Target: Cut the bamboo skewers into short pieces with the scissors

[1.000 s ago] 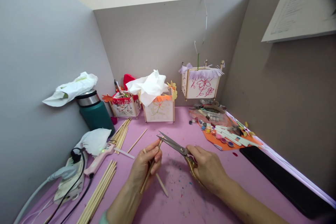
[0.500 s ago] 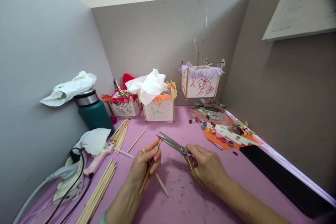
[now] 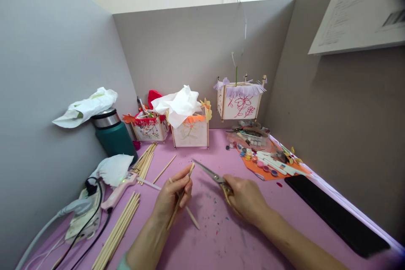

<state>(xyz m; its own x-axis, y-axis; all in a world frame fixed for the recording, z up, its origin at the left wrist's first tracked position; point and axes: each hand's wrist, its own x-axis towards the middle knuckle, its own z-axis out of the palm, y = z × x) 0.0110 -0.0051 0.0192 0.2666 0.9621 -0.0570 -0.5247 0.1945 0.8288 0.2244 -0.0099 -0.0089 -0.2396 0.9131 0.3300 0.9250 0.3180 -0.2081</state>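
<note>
Wooden sticks (image 3: pixel 176 210) are pinched in my left hand (image 3: pixel 173 196); one tip points up past the fingers. Another stick (image 3: pixel 193 218) sticks out below the same hand toward the lower right. My right hand (image 3: pixel 245 197) grips the gold handles of a pair of scissors (image 3: pixel 212 174). The blades look closed, and their tip is just right of the upright stick's tip, apart from it. The pink table (image 3: pixel 218 240) lies beneath both hands.
Stick bundles (image 3: pixel 117 232), a pink glue gun (image 3: pixel 120 192) and a power strip (image 3: pixel 82 215) lie left. Behind stand a green bottle (image 3: pixel 115 137) and paper lanterns (image 3: pixel 190 135). Paint pots (image 3: pixel 260 163) and a black slab (image 3: pixel 335 215) are right.
The scissor blades have closed and moved off the stick's tip, slightly to the right. The left hand still holds the sticks. The view has shifted slightly.
</note>
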